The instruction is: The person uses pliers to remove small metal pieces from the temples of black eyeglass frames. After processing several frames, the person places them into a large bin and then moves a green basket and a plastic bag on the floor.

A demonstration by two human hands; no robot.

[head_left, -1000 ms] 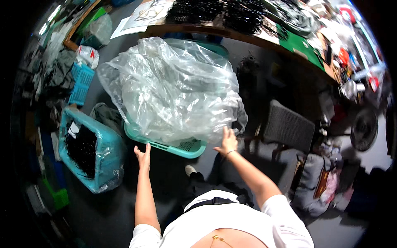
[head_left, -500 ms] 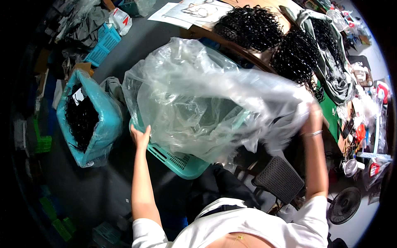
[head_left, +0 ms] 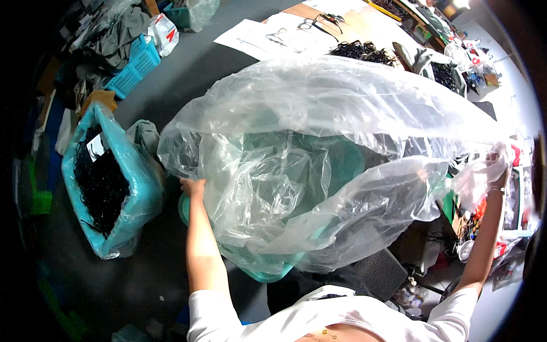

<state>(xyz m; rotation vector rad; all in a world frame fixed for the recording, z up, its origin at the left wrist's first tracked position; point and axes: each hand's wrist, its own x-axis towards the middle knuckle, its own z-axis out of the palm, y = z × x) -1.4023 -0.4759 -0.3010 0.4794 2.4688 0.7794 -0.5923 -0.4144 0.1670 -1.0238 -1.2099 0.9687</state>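
A large clear plastic bag (head_left: 342, 94) is spread wide over a teal plastic basket (head_left: 266, 275), its mouth facing up and its lower part sunk inside. My left hand (head_left: 194, 187) is closed on the bag's left edge, just above the basket's rim. Out at the far right, my right hand (head_left: 497, 168) grips a bunched part of the bag and pulls it taut, with the arm stretched out. Through the film, crumpled plastic shows in the basket. Much of the basket's rim is hidden under the bag.
To the left stands a blue bag-lined basket (head_left: 149, 191) full of black strands (head_left: 102, 188). Behind are a table with paper sheets (head_left: 250, 37) and black coils (head_left: 364, 52). A dark mesh chair (head_left: 382, 273) is close at right. Another blue basket (head_left: 137, 65) lies far left.
My right hand has swung outward to the right, drawing the bag wide open and over the black coils' view. My left hand has closed at the bag's edge. The view has shifted.
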